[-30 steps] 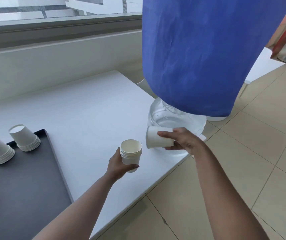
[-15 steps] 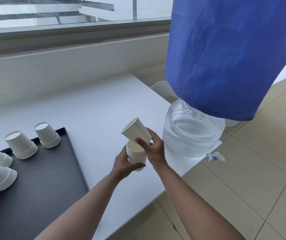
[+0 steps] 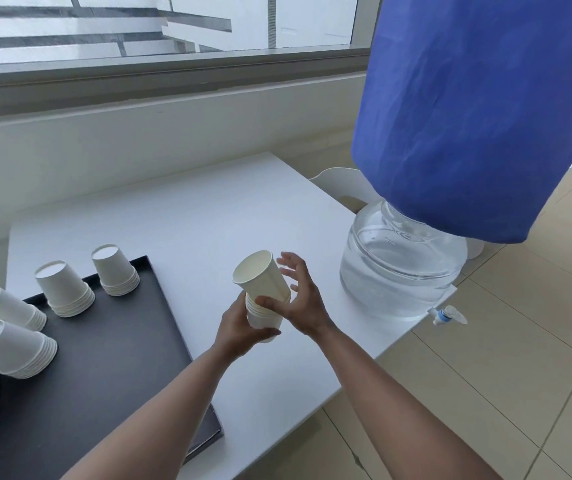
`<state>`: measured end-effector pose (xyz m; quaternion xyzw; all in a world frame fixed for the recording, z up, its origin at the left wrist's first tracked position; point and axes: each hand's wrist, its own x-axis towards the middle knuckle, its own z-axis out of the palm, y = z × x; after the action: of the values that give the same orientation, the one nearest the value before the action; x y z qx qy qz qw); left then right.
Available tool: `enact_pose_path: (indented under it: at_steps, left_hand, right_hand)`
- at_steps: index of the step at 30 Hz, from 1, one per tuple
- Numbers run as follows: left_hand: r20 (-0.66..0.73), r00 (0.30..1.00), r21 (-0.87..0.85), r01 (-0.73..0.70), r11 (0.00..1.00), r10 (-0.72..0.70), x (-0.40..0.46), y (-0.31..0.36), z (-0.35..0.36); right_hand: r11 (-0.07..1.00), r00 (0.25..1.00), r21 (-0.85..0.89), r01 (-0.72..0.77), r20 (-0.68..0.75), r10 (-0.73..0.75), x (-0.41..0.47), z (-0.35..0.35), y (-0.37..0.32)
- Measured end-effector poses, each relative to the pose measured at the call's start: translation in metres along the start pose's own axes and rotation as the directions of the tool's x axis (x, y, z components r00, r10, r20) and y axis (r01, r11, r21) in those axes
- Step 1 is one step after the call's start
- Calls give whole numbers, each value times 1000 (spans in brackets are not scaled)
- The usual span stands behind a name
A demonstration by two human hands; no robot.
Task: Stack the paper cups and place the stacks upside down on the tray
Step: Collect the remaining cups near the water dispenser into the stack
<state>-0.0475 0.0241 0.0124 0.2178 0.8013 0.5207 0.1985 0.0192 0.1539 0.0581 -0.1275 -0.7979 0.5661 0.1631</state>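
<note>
My left hand [image 3: 239,332] grips the lower part of a stack of white paper cups [image 3: 264,315], held mouth-up above the white table [image 3: 191,216]. The top cup [image 3: 258,278] sits tilted in the stack, sticking out high. Beside the stack on the right, my right hand [image 3: 303,303] has its fingers spread and its thumb touching the cups. At the left lies a black tray [image 3: 104,375] with several stacks standing upside down, among them one at the tray's far corner [image 3: 114,271] and one to its left [image 3: 64,289].
A clear water jug [image 3: 402,268] with a small blue-and-white tap [image 3: 445,315] stands at the table's right edge, under a big blue cloth cover [image 3: 478,116]. A white chair back [image 3: 340,185] shows behind the table. Tiled floor lies to the right.
My right hand carried a single cup from near the jug to the stack, set it into the top and let go. The view swung left, showing more of the tray.
</note>
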Motion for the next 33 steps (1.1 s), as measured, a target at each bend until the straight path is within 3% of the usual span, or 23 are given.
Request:
enact_pose_path:
  at_steps: [7, 11, 16, 24, 33]
  left_hand:
    - [-21, 1000, -49, 20, 999, -21, 2, 0, -11]
    - [-49, 998, -77, 35, 996, -39, 4, -2, -19]
    - [-158, 983, -95, 80, 992, -95, 11, -4, -33]
    - [-326, 940, -105, 75, 992, -106, 25, -7, -52]
    - [-451, 883, -181, 52, 982, -130, 24, -13, -58]
  right_hand:
    - [985, 990, -105, 138, 5, -139, 21, 14, -22]
    - [992, 991, -32, 123, 57, -121, 36, 22, -22]
    - [979, 985, 205, 1, 171, -37, 56, 32, -18]
    - [990, 915, 143, -10, 400, -48, 87, 45, -17]
    - [992, 872, 129, 9, 485, -71, 104, 64, -7]
